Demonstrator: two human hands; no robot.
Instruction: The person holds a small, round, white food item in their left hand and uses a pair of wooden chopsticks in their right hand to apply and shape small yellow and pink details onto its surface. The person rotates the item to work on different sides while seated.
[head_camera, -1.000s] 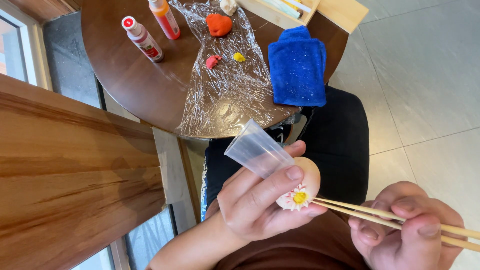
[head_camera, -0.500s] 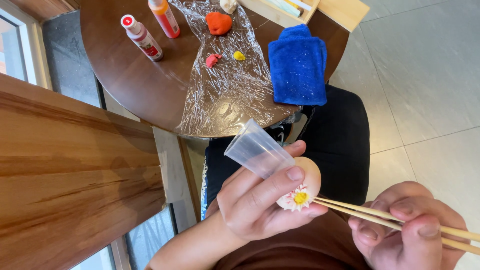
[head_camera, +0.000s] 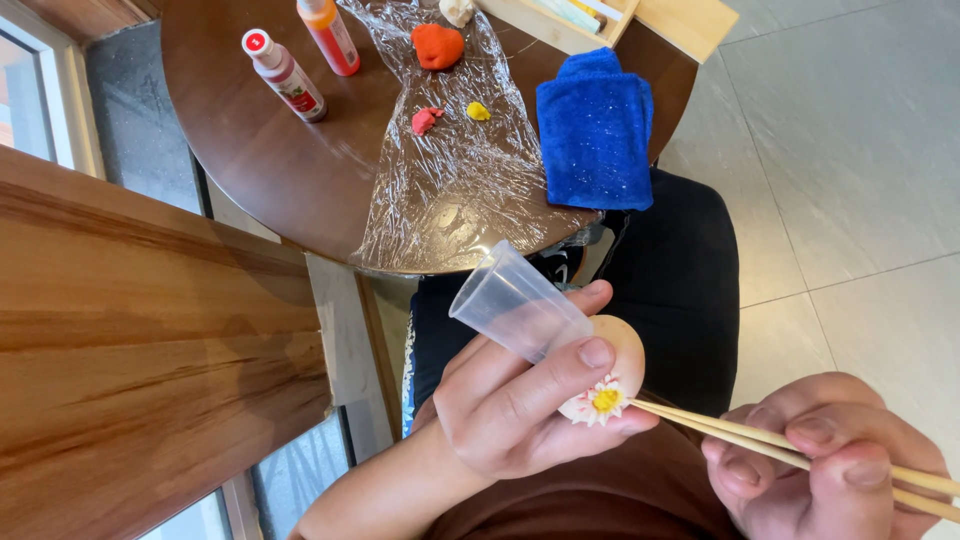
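- On the table (head_camera: 250, 170), a plastic sheet (head_camera: 450, 190) runs to the near edge, 3 clay lumps (head_camera: 438, 46) on it.
- 2 bottles (head_camera: 285, 75) stand left of the sheet.
- A folded cloth (head_camera: 595, 130) lies right of it, overhanging the table's edge.
- A wooden tray (head_camera: 640, 20) sits at the far edge.

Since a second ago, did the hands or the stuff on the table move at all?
Nothing visibly changed. The left hand keeps its grip on the clear plastic cup and the pale round dough ball with a white and yellow flower. The right hand still holds the thin wooden sticks to the flower. The blue folded towel stayed put.
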